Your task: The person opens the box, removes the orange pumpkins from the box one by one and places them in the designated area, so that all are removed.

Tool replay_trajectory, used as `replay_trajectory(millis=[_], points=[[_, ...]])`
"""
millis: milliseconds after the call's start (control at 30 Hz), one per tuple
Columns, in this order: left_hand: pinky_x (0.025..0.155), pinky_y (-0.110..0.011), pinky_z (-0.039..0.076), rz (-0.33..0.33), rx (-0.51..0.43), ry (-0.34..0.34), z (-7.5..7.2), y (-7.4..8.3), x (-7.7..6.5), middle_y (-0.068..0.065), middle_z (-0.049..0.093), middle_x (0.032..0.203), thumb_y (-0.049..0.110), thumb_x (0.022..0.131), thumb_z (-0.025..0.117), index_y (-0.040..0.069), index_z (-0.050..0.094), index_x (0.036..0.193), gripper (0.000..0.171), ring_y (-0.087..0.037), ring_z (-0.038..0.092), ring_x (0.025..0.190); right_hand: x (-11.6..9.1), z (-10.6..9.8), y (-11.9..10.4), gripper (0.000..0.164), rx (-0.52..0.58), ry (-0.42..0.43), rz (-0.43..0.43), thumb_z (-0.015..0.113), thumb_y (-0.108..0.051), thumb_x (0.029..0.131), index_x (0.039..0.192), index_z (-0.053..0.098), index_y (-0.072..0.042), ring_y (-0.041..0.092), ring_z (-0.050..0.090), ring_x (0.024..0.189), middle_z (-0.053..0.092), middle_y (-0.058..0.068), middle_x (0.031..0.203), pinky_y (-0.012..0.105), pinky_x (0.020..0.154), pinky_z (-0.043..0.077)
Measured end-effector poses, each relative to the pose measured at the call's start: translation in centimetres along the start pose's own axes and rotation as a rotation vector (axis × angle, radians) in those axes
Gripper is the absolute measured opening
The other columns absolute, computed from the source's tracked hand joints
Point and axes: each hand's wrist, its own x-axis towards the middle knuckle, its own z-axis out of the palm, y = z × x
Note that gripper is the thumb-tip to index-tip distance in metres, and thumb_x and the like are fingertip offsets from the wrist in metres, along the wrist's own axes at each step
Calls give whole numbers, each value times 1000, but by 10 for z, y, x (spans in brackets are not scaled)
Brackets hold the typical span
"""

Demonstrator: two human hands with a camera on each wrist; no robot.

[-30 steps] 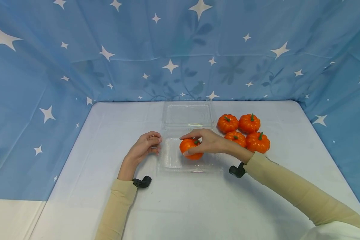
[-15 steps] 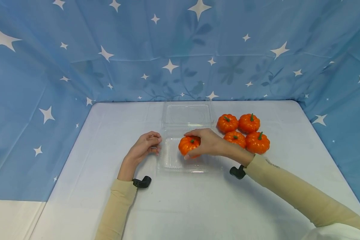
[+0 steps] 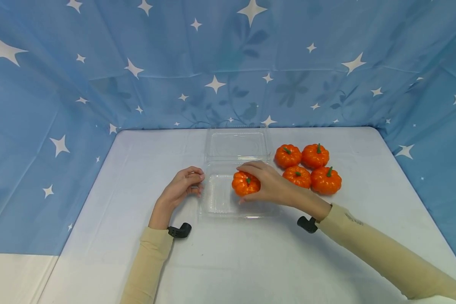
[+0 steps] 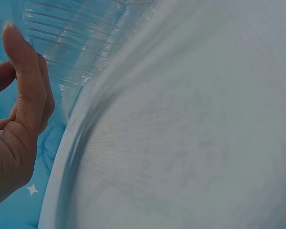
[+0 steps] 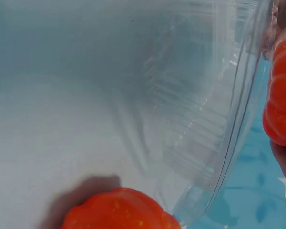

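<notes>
My right hand [image 3: 267, 184] grips a small orange pumpkin [image 3: 245, 183] between thumb and fingers, over the base of a clear plastic clamshell container [image 3: 217, 202]. The container's lid [image 3: 237, 145] lies folded back on the far side. In the right wrist view the held pumpkin [image 5: 282, 95] shows at the right edge, above the rim of the clear container [image 5: 200, 109]. Holding nothing, my left hand [image 3: 182, 185] has its fingers loosely bent beside the container's left edge. The left wrist view shows this hand [image 4: 24, 100] close to the ribbed plastic wall [image 4: 71, 43].
Several more orange pumpkins with green stems, such as the front right one [image 3: 326, 181], sit in a cluster right of the container. A white cloth covers the table [image 3: 228, 261]. Blue curtains [image 3: 167, 50] with white stars hang behind and at both sides.
The pumpkin in my right hand has turned, and its stem now faces the head camera more. That hand and forearm have shifted slightly right. My left hand stays in place.
</notes>
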Motion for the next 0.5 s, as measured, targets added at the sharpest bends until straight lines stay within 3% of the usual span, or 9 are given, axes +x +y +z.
replay_trajectory(millis=[333,500], points=[[59,-27,55,3,16,-6,2,3,0,-4,60,78,8,103,56,-10,47,125,29,-13,60,66,-23,-8,14,75,-10,99,-58,92,-32,77,140,60,-9,34,54,131,57,15,142,56,100,54],[59,-27,55,-3,18,-10,1,5,-3,-5,60,80,8,104,55,-7,48,122,25,-14,60,67,-38,-13,19,74,-40,130,-39,91,-35,77,140,60,-9,35,54,132,58,15,142,56,99,55]])
